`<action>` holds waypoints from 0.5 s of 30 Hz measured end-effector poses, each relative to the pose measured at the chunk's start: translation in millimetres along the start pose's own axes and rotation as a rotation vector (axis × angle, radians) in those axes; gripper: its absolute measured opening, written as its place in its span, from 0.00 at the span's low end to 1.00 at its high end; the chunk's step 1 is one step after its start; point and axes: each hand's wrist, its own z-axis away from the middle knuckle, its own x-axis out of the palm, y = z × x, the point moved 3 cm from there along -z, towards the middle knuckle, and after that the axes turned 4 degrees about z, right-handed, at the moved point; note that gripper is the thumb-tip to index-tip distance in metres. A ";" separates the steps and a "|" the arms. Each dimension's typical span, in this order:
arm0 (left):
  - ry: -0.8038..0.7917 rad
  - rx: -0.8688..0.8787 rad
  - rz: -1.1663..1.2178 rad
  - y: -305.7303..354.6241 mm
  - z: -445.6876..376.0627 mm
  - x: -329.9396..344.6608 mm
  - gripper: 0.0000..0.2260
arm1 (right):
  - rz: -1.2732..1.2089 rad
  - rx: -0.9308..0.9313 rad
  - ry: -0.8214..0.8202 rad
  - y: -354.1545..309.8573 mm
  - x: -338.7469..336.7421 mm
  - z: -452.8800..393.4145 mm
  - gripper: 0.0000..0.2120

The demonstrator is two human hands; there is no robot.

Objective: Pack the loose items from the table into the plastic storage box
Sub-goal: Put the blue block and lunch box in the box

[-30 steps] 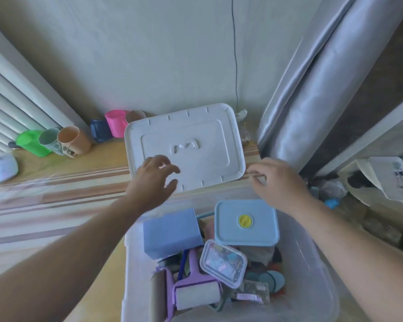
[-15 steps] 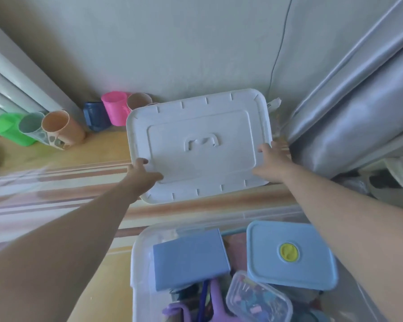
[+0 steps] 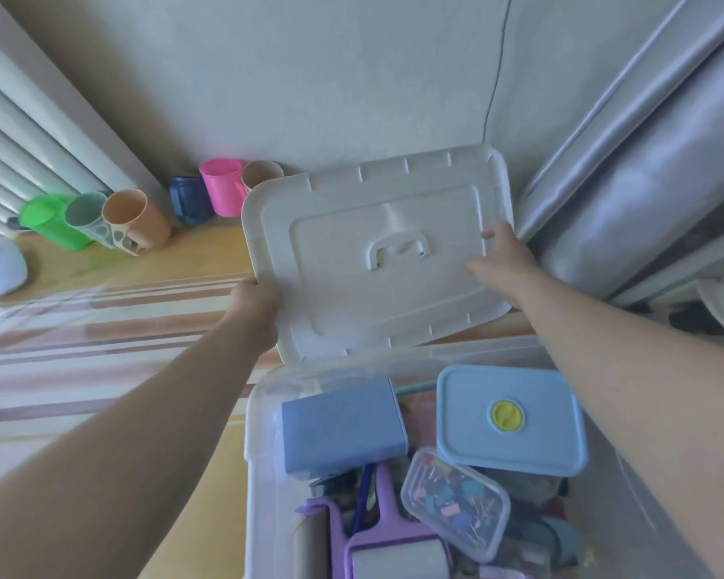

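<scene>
The clear plastic storage box (image 3: pixel 256 415) stands at the lower right, filled with items: a blue rectangular case (image 3: pixel 339 428), a light blue container with a yellow valve (image 3: pixel 508 420), a small clear box of clips (image 3: pixel 456 501) and a purple lint roller (image 3: pixel 389 545). Beyond it the white lid (image 3: pixel 377 252) is tilted up off the table. My left hand (image 3: pixel 253 305) grips the lid's lower left edge. My right hand (image 3: pixel 504 261) grips its right edge, thumb on top.
Several cups lie and stand along the wall on the wooden table (image 3: pixel 222 252): green (image 3: pixel 53 221), grey, peach (image 3: pixel 136 221), dark blue, pink (image 3: pixel 222 185). A striped cloth (image 3: pixel 101 348) covers the table's left. A silvery curtain (image 3: pixel 627 173) hangs at the right.
Both hands reached the lid and took hold of its edges. The lid has since tilted up and come nearer the box.
</scene>
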 end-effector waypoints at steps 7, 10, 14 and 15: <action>-0.143 0.303 0.011 53.1 85.5 -19.1 0.15 | -1.031 0.105 0.391 4.9 -111.0 94.0 0.08; -0.316 0.436 0.031 65.2 133.9 -42.7 0.20 | -1.360 0.323 0.348 51.1 -152.4 132.8 0.15; -0.443 0.512 -0.038 50.6 176.2 -77.7 0.23 | -1.120 0.432 -0.038 92.2 -176.5 165.3 0.16; -0.450 0.544 -0.102 45.2 183.4 -85.2 0.18 | -0.975 0.406 -0.150 95.3 -177.9 174.3 0.14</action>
